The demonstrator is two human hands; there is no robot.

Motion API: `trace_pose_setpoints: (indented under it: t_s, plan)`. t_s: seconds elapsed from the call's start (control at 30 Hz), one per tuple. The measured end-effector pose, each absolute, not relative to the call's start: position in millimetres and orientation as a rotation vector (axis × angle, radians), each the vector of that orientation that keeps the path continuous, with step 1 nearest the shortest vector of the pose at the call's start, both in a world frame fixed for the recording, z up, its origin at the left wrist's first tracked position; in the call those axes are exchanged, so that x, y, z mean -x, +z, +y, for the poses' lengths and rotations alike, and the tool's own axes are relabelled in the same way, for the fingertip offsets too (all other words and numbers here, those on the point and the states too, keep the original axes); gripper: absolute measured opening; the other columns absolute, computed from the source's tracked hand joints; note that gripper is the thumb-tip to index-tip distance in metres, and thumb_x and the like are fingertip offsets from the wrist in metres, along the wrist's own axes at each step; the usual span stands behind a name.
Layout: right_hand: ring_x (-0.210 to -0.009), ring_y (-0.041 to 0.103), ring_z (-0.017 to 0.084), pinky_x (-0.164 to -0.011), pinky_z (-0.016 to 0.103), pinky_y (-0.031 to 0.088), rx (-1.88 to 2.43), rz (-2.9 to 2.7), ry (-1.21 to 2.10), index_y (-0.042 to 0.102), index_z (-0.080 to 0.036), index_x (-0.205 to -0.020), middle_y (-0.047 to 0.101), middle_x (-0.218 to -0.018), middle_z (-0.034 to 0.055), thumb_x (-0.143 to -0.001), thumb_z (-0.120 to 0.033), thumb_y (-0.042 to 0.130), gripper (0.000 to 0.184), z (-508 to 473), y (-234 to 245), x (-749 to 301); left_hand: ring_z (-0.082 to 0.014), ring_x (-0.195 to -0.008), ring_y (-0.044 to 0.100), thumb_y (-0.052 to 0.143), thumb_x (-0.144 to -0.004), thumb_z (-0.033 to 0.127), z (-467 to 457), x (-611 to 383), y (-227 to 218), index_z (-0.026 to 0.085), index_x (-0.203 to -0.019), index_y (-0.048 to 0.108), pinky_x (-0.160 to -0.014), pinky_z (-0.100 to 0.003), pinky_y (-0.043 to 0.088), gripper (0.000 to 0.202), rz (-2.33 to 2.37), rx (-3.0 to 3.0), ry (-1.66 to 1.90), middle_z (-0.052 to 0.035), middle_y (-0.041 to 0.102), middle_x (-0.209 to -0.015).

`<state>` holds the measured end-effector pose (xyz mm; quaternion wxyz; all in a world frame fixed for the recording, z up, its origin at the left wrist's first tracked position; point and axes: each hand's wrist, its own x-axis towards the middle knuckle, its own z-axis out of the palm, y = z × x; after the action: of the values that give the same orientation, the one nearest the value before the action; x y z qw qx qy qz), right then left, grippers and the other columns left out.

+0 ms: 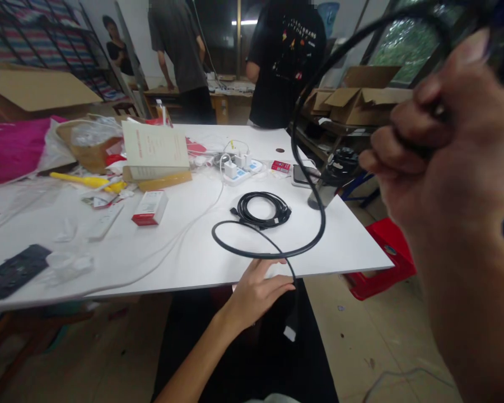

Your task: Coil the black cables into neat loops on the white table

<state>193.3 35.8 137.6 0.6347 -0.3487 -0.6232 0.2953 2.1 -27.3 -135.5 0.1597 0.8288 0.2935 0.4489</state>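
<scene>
A black cable (294, 131) runs in a wide loose loop from my raised right hand down over the front of the table. My right hand (449, 129), large and close on the right, is closed in a fist around it. Near the table's front edge, my left hand (260, 288) has the cable's lower stretch at its fingertips, with thumb and fingers partly spread around it. Below those fingers hangs the cable's end, a black plug with a pale tip (289, 333). A second black cable, coiled (246, 210), lies flat on the white table (185, 254) behind the loop.
A power strip (237, 174) with chargers, a dark bottle (334, 173), a red-and-white box (150, 208) and a black flat piece (14, 271) are on the table. A red stool (386, 257) stands right. Two people (288, 61) stand behind; another is at far left.
</scene>
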Motion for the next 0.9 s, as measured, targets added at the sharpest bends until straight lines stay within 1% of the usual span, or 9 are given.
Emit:
trace_pose_setpoints:
  t_s: [0.07,0.13,0.27,0.33,0.43,0.57,0.67,0.77,0.9]
  plan:
    - [-0.041,0.018,0.004,-0.042,0.027,0.018,0.798,-1.199,0.858,0.047,-0.023,-0.079,0.021,-0.056,-0.0112,-0.110,-0.046,0.062,0.042,31.1,106.4,-185.9,-0.0289,-0.134,0.065,0.064,-0.099,0.003,-33.8,11.5,-137.7,0.020,-0.134,0.074,-0.113,-0.049,0.059,0.040,0.842,-2.546,1.073,-0.0145,0.070,-0.139]
    - [-0.040,0.018,0.004,-0.040,0.026,0.015,0.821,-1.098,1.009,0.047,-0.023,-0.078,0.023,-0.054,-0.0130,-0.098,-0.056,0.078,0.049,30.7,70.7,-183.0,-0.0286,-0.141,0.062,0.059,-0.094,-0.004,-38.8,19.9,-140.3,0.018,-0.149,0.063,-0.118,-0.049,0.055,0.059,0.806,-2.675,0.807,-0.0134,0.068,-0.148]
    - [-0.042,0.017,0.004,-0.041,0.024,0.016,0.877,-0.977,1.099,0.047,-0.023,-0.078,0.023,-0.056,-0.0131,-0.088,-0.072,0.082,0.060,38.4,4.2,-185.7,-0.0298,-0.149,0.057,0.063,-0.096,0.003,-40.5,22.4,-144.5,0.018,-0.153,0.058,-0.120,-0.051,0.053,0.059,0.778,-2.779,0.557,-0.0129,0.062,-0.159]
    - [-0.043,0.018,0.004,-0.043,0.023,0.018,0.921,-0.935,1.098,0.048,-0.023,-0.078,0.023,-0.057,-0.0126,-0.086,-0.075,0.081,0.062,41.2,-21.8,-189.8,-0.0294,-0.147,0.059,0.066,-0.099,0.006,-39.3,21.9,-145.5,0.020,-0.148,0.062,-0.117,-0.049,0.056,0.051,0.728,-2.789,0.614,-0.0119,0.065,-0.157]
    - [-0.046,0.027,0.006,-0.046,0.022,0.028,1.021,-0.929,1.116,0.053,-0.023,-0.082,0.028,-0.058,-0.0110,-0.085,-0.077,0.080,0.060,38.4,-54.2,-201.6,-0.0256,-0.139,0.066,0.068,-0.102,0.012,-41.3,26.9,-144.5,0.026,-0.138,0.069,-0.110,-0.045,0.061,0.038,0.679,-2.653,0.942,-0.0095,0.073,-0.147]
    - [-0.060,0.057,0.013,-0.059,0.027,0.051,1.147,-0.948,1.072,0.065,-0.021,-0.093,0.056,-0.067,-0.0024,-0.090,-0.077,0.074,0.057,21.4,-94.1,-233.2,-0.0265,-0.130,0.073,0.062,-0.108,0.021,-57.1,52.2,-133.8,0.024,-0.130,0.076,-0.107,-0.045,0.062,0.026,0.802,-2.161,1.280,-0.0126,0.080,-0.132]
    - [-0.081,0.071,0.019,-0.075,0.033,0.062,1.242,-0.912,0.977,0.073,-0.019,-0.101,0.073,-0.088,0.0076,-0.091,-0.075,0.074,0.057,5.3,-119.1,-267.7,-0.0273,-0.117,0.078,0.048,-0.114,0.032,-73.1,81.9,-120.8,0.022,-0.115,0.081,-0.106,-0.046,0.061,0.034,1.119,-1.685,1.298,-0.0119,0.084,-0.117]
    - [-0.093,0.076,0.025,-0.084,0.040,0.066,1.303,-0.810,0.906,0.077,-0.021,-0.102,0.077,-0.100,0.0123,-0.088,-0.071,0.079,0.052,-9.9,-133.2,-305.7,-0.0303,-0.101,0.080,0.052,-0.111,0.049,-84.6,111.7,-113.4,0.019,-0.107,0.081,-0.101,-0.048,0.062,0.041,1.365,-1.290,1.358,-0.0107,0.084,-0.098]
    - [-0.092,0.076,0.028,-0.091,0.051,0.064,1.350,-0.704,0.745,0.079,-0.026,-0.095,0.076,-0.097,0.0120,-0.085,-0.068,0.080,0.043,-27.5,-131.9,-345.7,-0.0291,-0.092,0.079,0.067,-0.103,0.052,-90.6,141.3,-117.4,0.019,-0.117,0.077,-0.093,-0.045,0.064,0.037,1.373,-1.051,1.482,-0.0074,0.080,-0.087]
